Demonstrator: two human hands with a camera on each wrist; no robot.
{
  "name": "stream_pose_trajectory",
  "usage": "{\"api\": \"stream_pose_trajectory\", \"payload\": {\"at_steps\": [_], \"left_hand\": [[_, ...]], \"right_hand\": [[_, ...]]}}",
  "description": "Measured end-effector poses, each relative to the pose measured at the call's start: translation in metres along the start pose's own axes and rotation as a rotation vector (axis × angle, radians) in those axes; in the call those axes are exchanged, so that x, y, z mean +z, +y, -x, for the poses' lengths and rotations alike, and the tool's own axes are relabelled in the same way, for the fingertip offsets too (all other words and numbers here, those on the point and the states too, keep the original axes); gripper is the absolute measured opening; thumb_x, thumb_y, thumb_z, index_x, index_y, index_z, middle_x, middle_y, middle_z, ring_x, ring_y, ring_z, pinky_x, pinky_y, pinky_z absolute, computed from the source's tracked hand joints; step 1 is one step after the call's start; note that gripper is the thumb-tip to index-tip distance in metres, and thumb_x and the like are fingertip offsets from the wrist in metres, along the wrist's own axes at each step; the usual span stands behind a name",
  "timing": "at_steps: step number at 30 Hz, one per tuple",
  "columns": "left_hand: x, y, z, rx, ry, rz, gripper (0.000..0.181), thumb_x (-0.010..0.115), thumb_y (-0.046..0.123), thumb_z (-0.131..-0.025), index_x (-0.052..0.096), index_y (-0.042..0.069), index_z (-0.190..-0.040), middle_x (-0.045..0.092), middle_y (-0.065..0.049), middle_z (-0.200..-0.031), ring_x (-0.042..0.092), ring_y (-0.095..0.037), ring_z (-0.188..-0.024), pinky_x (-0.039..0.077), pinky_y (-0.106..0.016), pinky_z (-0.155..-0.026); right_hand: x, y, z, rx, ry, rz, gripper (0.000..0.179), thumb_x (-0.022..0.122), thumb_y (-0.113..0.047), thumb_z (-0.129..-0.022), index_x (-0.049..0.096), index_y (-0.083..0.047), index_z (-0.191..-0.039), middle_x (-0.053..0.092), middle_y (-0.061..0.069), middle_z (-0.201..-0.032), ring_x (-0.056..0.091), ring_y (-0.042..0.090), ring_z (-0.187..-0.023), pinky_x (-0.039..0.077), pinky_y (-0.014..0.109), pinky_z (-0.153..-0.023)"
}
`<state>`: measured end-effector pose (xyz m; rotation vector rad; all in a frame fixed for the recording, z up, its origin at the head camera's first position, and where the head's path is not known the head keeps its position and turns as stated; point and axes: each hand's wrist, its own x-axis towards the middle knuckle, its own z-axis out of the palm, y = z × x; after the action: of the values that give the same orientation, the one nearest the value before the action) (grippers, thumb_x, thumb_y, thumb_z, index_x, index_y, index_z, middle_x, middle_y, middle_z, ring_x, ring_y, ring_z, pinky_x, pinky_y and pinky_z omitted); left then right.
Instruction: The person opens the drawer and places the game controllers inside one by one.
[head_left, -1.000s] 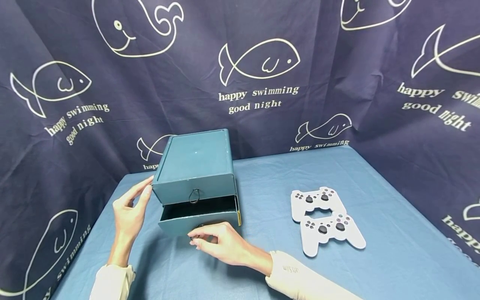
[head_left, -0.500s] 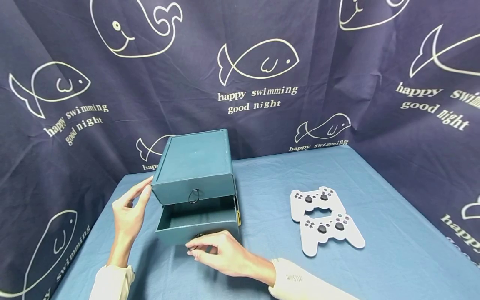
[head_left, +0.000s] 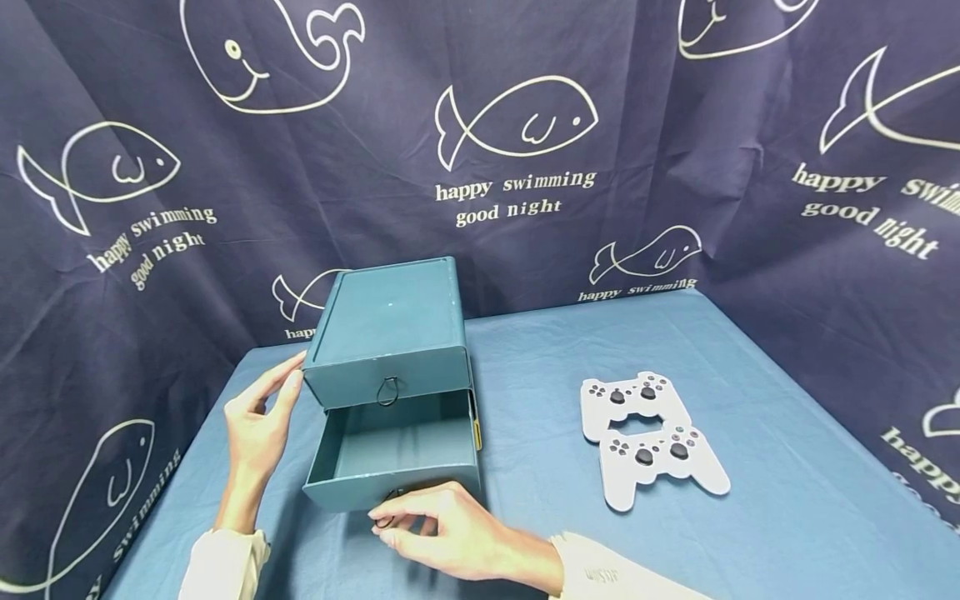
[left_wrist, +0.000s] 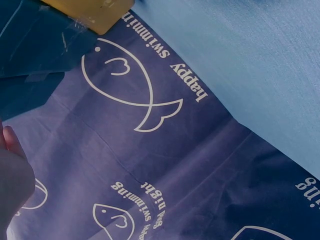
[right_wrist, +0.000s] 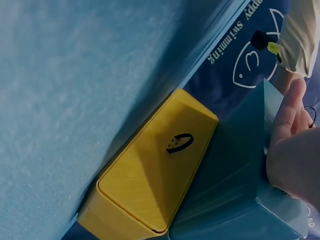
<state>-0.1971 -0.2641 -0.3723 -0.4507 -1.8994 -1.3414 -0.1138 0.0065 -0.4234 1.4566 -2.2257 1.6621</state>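
A teal drawer cabinet (head_left: 390,308) stands at the left of the table. Its upper drawer front (head_left: 345,380) is closed, with a wire ring pull hanging from it. Below, a teal drawer (head_left: 397,450) is pulled well out, and its visible inside holds nothing. My right hand (head_left: 457,533) pinches that drawer's ring pull (head_left: 385,522) between thumb and fingers. My left hand (head_left: 257,425) rests its fingertips and thumb against the cabinet's front left corner, fingers fairly straight. Beneath the pulled drawer, the right wrist view has a closed yellow drawer (right_wrist: 155,165) with a black ring pull (right_wrist: 181,143).
Two white game controllers lie on the blue tablecloth (head_left: 540,400) to the right, the rear one (head_left: 600,412) partly against the front one (head_left: 622,483). A dark blue curtain (head_left: 525,250) printed with fish and whales hangs around the table.
My right hand has drawn the teal drawer outward, toward me, so more of its inside shows. My left hand and the cabinet body have stayed in place.
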Motion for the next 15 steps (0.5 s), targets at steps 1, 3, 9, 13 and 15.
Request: {"api": "stream_pose_trajectory", "payload": {"at_steps": [1, 3, 9, 13, 15], "left_hand": [[0.000, 0.000, 0.000, 0.002, 0.000, 0.001, 0.027, 0.066, -0.005, -0.097, 0.074, -0.004, -0.122, 0.076, 0.006, -0.114, 0.070, -0.006, -0.105, 0.049, -0.021, -0.093], [0.000, 0.001, 0.000, 0.008, 0.001, 0.008, 0.027, 0.065, -0.006, -0.097, 0.074, -0.005, -0.122, 0.076, 0.007, -0.114, 0.071, -0.006, -0.105, 0.049, -0.021, -0.092], [0.001, 0.002, -0.001, 0.027, 0.008, 0.023, 0.027, 0.065, -0.009, -0.096, 0.073, -0.007, -0.121, 0.076, 0.003, -0.113, 0.071, -0.007, -0.104, 0.049, -0.020, -0.091], [0.001, 0.001, -0.001, 0.022, 0.004, 0.021, 0.027, 0.065, -0.008, -0.096, 0.073, -0.006, -0.122, 0.076, 0.004, -0.114, 0.071, -0.007, -0.104, 0.049, -0.020, -0.091], [0.001, 0.000, -0.001, 0.018, 0.000, 0.017, 0.027, 0.065, -0.007, -0.097, 0.074, -0.005, -0.122, 0.076, 0.005, -0.114, 0.071, -0.007, -0.104, 0.049, -0.020, -0.091]], "right_hand": [[0.001, -0.001, 0.001, -0.012, 0.001, 0.013, 0.023, 0.064, -0.010, -0.103, 0.073, -0.006, -0.123, 0.077, 0.000, -0.109, 0.066, -0.007, -0.098, 0.054, 0.014, -0.069], [0.001, -0.002, 0.003, -0.030, -0.001, 0.030, 0.023, 0.063, -0.011, -0.103, 0.073, -0.007, -0.123, 0.077, -0.001, -0.109, 0.067, -0.006, -0.099, 0.054, 0.013, -0.070], [0.003, -0.007, 0.009, -0.010, -0.028, 0.012, 0.024, 0.063, -0.012, -0.103, 0.072, -0.007, -0.125, 0.077, 0.000, -0.111, 0.067, -0.005, -0.101, 0.054, 0.013, -0.071], [0.004, -0.010, 0.011, 0.025, -0.045, -0.014, 0.025, 0.064, -0.011, -0.102, 0.072, -0.008, -0.126, 0.076, 0.001, -0.113, 0.066, -0.006, -0.103, 0.054, 0.013, -0.073], [0.005, -0.010, 0.012, 0.016, -0.052, -0.013, 0.026, 0.064, -0.010, -0.103, 0.071, -0.007, -0.127, 0.076, 0.002, -0.114, 0.066, -0.005, -0.103, 0.054, 0.013, -0.073]]}}
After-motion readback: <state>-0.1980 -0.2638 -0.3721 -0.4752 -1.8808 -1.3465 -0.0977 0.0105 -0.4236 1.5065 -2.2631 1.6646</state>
